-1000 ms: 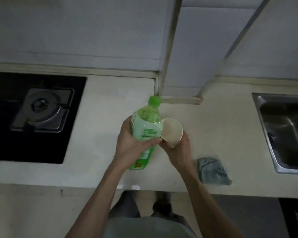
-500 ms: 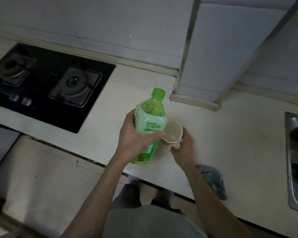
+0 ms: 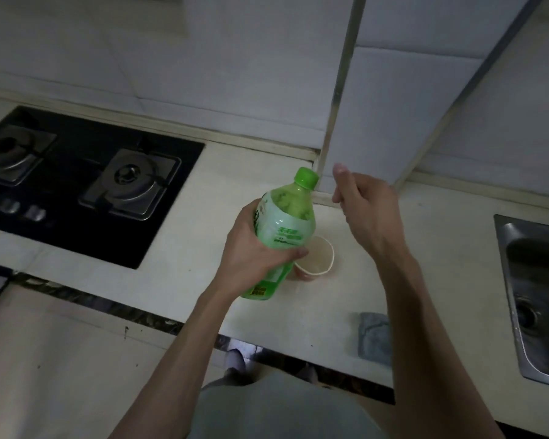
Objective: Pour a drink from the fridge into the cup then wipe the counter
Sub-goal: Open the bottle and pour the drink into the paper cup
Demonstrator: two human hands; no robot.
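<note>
Currently: left grip wrapped round bottle mid-body; bottle long axis near upright, cap on, top tilted away; right grip empty, loosely curled, raised just right of cap, judged nearer for unscrewing; cup upright on desk, just beside bottle's right.

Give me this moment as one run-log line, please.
left hand: grips bottle | right hand: free, beside cap | cup: upright on counter | cloth: untouched

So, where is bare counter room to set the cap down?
Bare: the cream counter between black gas hob and green plastic bottle; also between pale paper cup and steel sink, beyond the grey cloth. Crowded: left hand, bottle, cup together.
</note>
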